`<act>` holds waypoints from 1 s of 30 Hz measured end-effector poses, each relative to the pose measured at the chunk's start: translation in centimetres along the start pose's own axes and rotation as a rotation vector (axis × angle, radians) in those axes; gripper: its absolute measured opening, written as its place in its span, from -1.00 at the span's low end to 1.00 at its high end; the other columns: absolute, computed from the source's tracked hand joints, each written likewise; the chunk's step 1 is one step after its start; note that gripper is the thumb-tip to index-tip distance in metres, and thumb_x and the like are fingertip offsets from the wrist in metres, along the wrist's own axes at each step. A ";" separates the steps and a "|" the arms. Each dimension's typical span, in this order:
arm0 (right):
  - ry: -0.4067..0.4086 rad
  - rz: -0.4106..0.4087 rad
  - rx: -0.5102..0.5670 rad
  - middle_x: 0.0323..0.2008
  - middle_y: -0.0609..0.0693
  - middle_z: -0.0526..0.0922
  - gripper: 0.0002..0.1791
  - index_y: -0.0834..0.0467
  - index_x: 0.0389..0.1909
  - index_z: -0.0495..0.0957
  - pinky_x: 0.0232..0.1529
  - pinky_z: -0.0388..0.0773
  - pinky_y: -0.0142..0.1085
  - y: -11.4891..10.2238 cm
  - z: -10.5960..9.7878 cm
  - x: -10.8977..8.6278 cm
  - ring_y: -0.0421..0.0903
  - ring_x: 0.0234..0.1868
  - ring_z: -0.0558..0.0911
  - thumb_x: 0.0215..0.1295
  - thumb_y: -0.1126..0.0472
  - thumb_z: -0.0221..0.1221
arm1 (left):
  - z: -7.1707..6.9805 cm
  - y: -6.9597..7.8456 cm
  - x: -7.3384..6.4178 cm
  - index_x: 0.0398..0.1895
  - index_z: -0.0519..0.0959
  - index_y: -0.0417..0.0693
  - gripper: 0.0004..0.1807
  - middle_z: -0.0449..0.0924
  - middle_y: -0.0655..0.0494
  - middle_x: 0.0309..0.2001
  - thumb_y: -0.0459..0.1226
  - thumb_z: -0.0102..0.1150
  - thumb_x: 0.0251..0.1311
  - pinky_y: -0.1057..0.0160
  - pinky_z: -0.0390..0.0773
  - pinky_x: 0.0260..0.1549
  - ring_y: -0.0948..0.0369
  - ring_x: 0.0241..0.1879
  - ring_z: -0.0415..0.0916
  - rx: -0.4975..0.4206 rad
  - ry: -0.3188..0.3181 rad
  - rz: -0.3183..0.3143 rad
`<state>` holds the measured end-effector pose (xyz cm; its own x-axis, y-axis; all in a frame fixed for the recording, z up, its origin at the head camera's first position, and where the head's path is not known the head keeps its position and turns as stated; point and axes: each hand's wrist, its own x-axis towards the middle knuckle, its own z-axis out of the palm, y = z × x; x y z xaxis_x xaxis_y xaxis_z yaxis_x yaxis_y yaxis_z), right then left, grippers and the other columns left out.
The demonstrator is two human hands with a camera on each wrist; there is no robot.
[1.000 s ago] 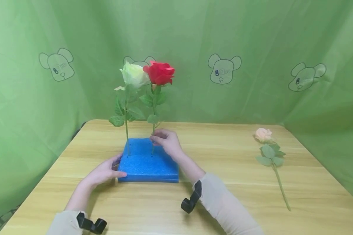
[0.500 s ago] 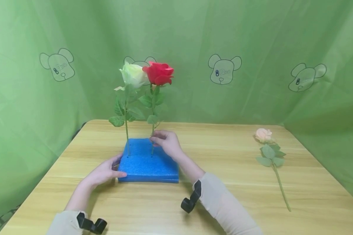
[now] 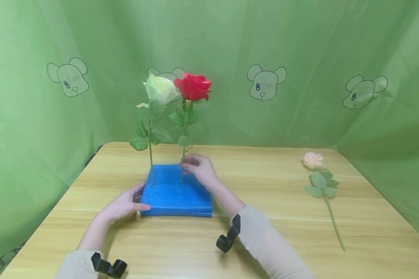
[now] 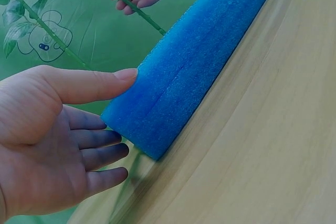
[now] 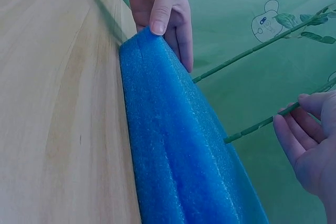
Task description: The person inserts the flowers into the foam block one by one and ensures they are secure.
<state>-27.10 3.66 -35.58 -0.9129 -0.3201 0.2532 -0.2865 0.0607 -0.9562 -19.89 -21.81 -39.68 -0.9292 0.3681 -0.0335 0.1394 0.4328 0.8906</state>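
Observation:
Two artificial roses stand in a blue foam block [image 3: 176, 199], the white-green rose [image 3: 159, 90] on the left and the red rose [image 3: 193, 87] beside it. My right hand [image 3: 200, 170] pinches the red rose's stem low down between thumb and fingers, just above the foam. In the right wrist view, that stem [image 5: 252, 128] enters the foam's top face. My left hand [image 3: 125, 203] rests at the block's front left corner. Its thumb touches the front edge and its fairly straight fingers lie along the side, as the left wrist view shows for the hand [image 4: 68, 129].
A pale pink rose [image 3: 313, 160] lies at the right of the wooden table [image 3: 265, 232], its stem pointing toward the front. Small holes [image 3: 151, 186] dot the foam's top. Green cloth [image 3: 223, 35] with bear drawings hangs behind and at both sides.
The red rose's head has swung slightly right, and my right hand has shifted a little right with the stem. The left hand, the foam block and the white-green rose look almost unmoved.

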 end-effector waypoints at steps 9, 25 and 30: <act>0.012 0.028 0.018 -0.11 0.31 0.58 -0.70 0.45 -0.07 0.48 -0.18 0.63 -0.24 0.2 -0.4 -0.1 0.12 -0.11 0.61 0.18 0.42 0.16 | 0.0 -0.3 0.1 0.36 -0.16 -0.49 0.02 -0.15 -0.42 0.37 -0.24 0.31 0.03 -0.16 -0.03 0.27 -0.28 0.32 -0.10 0.018 0.002 0.002; 0.004 0.054 0.065 -0.16 0.34 0.60 -0.67 0.48 -0.02 0.43 -0.16 0.62 -0.18 0.3 -4.1 -1.5 0.02 -0.21 0.65 0.22 0.39 0.12 | -0.1 -0.2 0.2 0.37 -0.15 -0.49 0.02 -0.12 -0.43 0.36 -0.24 0.30 0.05 -0.17 -0.03 0.27 -0.28 0.32 -0.10 0.017 -0.003 -0.002; 0.025 0.089 0.111 -0.13 0.36 0.59 -0.62 0.50 0.01 0.41 -0.11 0.60 -0.11 0.8 -6.4 -3.2 0.01 -0.21 0.66 0.22 0.37 0.14 | -0.1 -0.1 0.2 0.36 -0.16 -0.50 0.02 -0.12 -0.44 0.36 -0.23 0.30 0.05 -0.16 -0.04 0.27 -0.28 0.33 -0.11 0.019 -0.005 -0.010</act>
<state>-26.28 10.79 -36.24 -0.9406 -0.2946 0.1689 -0.1712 -0.0180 -0.9851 -20.09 -21.85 -39.74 -0.9288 0.3679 -0.0448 0.1365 0.4520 0.8815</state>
